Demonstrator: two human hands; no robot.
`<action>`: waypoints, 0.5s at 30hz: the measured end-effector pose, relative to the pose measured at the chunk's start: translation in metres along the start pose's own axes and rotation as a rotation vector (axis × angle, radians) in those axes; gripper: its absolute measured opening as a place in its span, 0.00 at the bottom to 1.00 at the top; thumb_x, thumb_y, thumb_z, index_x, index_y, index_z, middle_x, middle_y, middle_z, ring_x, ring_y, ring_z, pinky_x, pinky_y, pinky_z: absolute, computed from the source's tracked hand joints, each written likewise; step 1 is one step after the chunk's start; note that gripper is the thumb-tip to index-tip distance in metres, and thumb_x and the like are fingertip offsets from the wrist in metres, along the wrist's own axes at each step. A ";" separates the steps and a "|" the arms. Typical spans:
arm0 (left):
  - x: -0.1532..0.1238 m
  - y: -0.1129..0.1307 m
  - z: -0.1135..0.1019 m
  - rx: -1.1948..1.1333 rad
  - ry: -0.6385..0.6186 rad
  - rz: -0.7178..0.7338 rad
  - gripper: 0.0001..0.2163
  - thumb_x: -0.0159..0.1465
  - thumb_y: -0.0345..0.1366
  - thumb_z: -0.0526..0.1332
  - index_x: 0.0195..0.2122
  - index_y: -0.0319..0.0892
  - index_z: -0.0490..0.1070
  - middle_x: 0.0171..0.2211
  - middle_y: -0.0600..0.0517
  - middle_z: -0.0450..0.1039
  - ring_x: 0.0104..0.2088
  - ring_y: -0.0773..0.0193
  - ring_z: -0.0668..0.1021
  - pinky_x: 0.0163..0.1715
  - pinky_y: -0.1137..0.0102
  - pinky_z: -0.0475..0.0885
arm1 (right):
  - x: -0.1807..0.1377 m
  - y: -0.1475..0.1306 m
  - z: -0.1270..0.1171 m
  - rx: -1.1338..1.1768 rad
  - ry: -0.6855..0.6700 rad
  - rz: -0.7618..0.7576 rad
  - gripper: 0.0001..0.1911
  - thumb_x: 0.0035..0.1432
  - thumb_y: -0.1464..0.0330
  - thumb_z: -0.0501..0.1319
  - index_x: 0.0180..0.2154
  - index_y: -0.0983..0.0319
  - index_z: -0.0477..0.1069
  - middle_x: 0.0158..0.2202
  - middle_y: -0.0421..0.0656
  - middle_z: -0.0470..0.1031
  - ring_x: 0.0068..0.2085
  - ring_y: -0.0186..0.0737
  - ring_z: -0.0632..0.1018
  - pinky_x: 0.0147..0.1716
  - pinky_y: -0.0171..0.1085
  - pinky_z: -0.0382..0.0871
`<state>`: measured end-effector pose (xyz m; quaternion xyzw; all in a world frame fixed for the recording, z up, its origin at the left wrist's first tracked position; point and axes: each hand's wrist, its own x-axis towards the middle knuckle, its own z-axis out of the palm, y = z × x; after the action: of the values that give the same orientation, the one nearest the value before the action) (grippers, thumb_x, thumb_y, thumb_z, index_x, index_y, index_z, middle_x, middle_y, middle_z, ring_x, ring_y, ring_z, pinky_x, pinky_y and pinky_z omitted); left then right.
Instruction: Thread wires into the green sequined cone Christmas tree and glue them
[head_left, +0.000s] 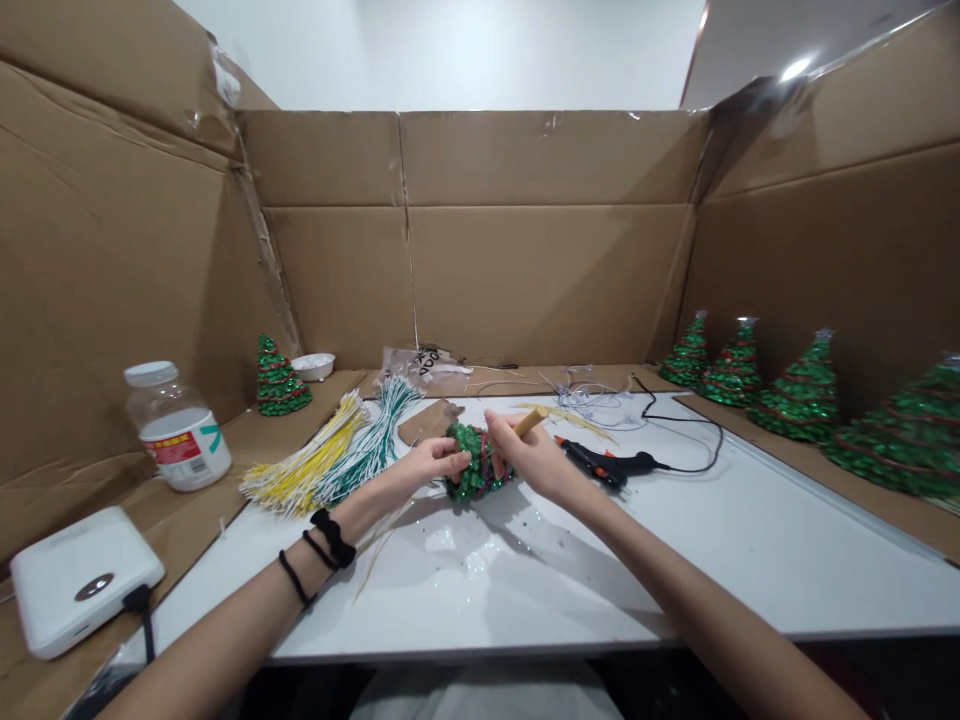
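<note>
In the middle of the table, my left hand (437, 460) is closed on a small green tinsel Christmas tree (472, 485) with dark red trim. The tree lies tilted on its side between my hands. From its right, my right hand (534, 458) reaches in with fingers closed round a tan rod-like tool (531, 420), whose working end is hidden by the fingers. Whether that tool touches the tree I cannot tell. A black hot glue gun (604, 463) with orange parts lies just right of my right hand.
Yellow-white stems (311, 460) and green-white stems (371, 440) lie left. Beyond them are a lidded jar (180, 430), a white box-shaped device (86, 580), a finished tree (279, 380) and a white bowl (315, 366). Several trees (796, 390) line the right. Cardboard walls (525, 270) enclose the table.
</note>
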<state>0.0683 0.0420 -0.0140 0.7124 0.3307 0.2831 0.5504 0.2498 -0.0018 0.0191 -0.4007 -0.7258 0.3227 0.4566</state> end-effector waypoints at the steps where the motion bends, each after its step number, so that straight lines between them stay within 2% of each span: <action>1: -0.001 0.002 0.000 0.014 -0.005 0.004 0.19 0.55 0.51 0.61 0.36 0.38 0.74 0.29 0.49 0.73 0.30 0.64 0.70 0.31 0.71 0.62 | 0.000 -0.001 0.000 -0.010 -0.006 0.000 0.27 0.62 0.54 0.44 0.16 0.60 0.55 0.15 0.38 0.63 0.19 0.33 0.66 0.22 0.33 0.59; 6: -0.004 0.008 0.004 0.022 -0.036 -0.025 0.17 0.55 0.48 0.63 0.37 0.38 0.74 0.32 0.50 0.73 0.32 0.64 0.70 0.31 0.72 0.60 | -0.002 -0.003 0.002 -0.073 -0.002 -0.008 0.26 0.62 0.56 0.45 0.16 0.61 0.56 0.15 0.38 0.61 0.20 0.32 0.64 0.22 0.33 0.57; 11: -0.001 0.001 0.008 0.011 0.067 -0.049 0.17 0.51 0.47 0.66 0.32 0.37 0.74 0.27 0.51 0.71 0.29 0.65 0.69 0.28 0.73 0.59 | -0.002 0.003 0.005 -0.085 -0.009 -0.044 0.27 0.61 0.54 0.44 0.15 0.61 0.55 0.15 0.38 0.58 0.20 0.32 0.61 0.21 0.33 0.55; 15: 0.000 -0.001 0.009 0.012 0.085 -0.045 0.18 0.52 0.49 0.65 0.32 0.36 0.74 0.28 0.49 0.72 0.28 0.65 0.69 0.28 0.72 0.59 | -0.004 0.006 0.006 -0.084 -0.002 -0.079 0.28 0.62 0.53 0.43 0.15 0.61 0.55 0.16 0.38 0.58 0.21 0.32 0.62 0.23 0.34 0.56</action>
<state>0.0753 0.0366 -0.0169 0.6956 0.3712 0.2986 0.5378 0.2467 -0.0027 0.0100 -0.3904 -0.7544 0.2739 0.4511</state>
